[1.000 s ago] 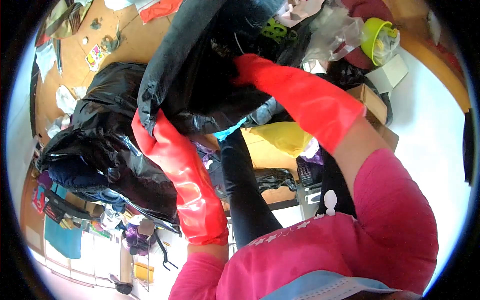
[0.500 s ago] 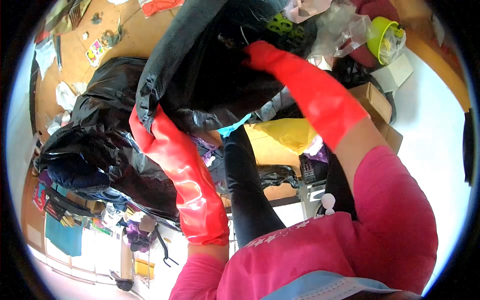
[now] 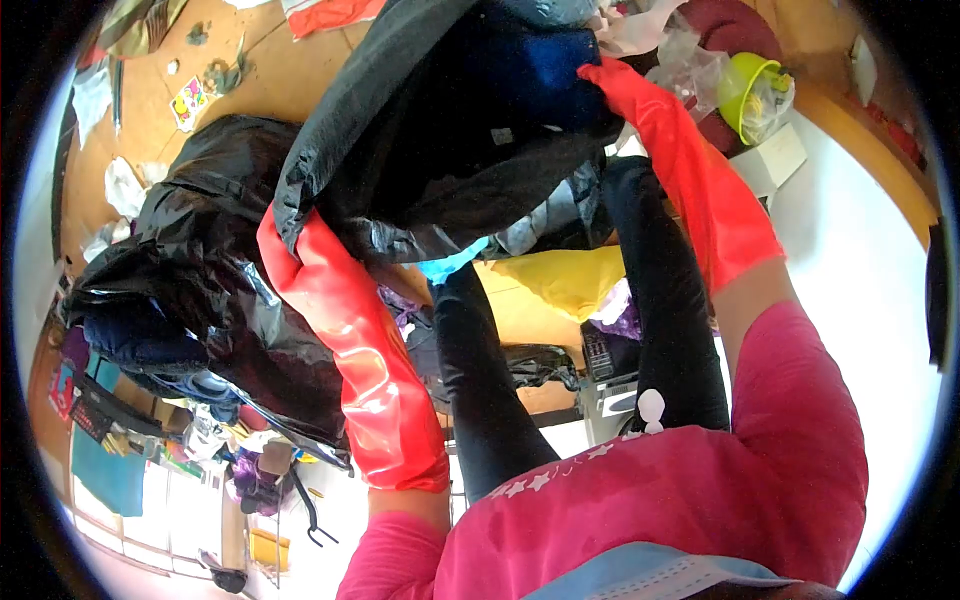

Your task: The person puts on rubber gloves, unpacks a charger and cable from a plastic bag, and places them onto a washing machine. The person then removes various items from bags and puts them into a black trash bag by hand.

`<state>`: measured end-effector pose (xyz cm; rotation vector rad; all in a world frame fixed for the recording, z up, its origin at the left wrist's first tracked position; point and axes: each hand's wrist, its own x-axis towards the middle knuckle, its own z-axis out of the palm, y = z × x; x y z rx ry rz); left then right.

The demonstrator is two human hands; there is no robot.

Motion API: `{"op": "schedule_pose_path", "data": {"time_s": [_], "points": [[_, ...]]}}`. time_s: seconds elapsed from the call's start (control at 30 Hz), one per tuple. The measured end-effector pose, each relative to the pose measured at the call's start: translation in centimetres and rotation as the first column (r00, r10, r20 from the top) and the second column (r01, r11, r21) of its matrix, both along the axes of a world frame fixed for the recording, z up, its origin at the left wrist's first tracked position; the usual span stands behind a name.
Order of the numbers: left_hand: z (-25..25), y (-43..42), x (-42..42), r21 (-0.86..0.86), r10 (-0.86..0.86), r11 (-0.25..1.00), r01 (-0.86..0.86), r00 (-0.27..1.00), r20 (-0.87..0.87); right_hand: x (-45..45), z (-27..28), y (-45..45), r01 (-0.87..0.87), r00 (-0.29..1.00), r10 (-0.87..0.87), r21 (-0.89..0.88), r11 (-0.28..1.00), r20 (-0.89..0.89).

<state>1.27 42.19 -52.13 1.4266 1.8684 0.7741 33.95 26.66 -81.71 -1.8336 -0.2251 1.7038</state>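
A large black plastic bag gapes in front of me, its mouth turned toward me. My left hand, in a long red rubber glove, is closed on the bag's near-left rim. At the right side of the mouth is my right hand, gloved in red too, its fingers closed at the edge of a dark blue cloth. The cloth lies against the inside of the bag. A small pale label shows on dark material within. The bag's depths are in shadow.
Another bulky black bag stands to the left. A lime-green bucket, a white box and clear plastic lie to the right. Near my legs is a yellow bag. Litter and a colourful card are on the floor.
My right hand has moved right, from inside the bag to its right edge. The dark blue cloth now shows there, and the green openwork item is out of sight. My left hand keeps its hold.
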Motion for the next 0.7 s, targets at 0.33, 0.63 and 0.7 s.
{"op": "schedule_pose_path", "data": {"time_s": [0.33,0.63,0.7], "points": [[-0.4,-0.1,-0.9,-0.003,-0.004,1.000,0.004,0.999,-0.043,0.4,-1.6,-1.1,0.027,0.997,-0.039,0.166,0.986,0.070],[-0.3,0.0,-1.2,0.041,-0.043,0.998,0.047,0.996,-0.080,-0.3,-0.7,-0.7,-0.125,0.954,0.058,0.216,0.968,0.294],[-0.4,-0.1,-1.2,0.060,-0.055,0.996,0.061,0.995,-0.088,-1.0,0.4,-0.4,-0.200,0.898,0.115,0.160,0.967,0.426]]}}
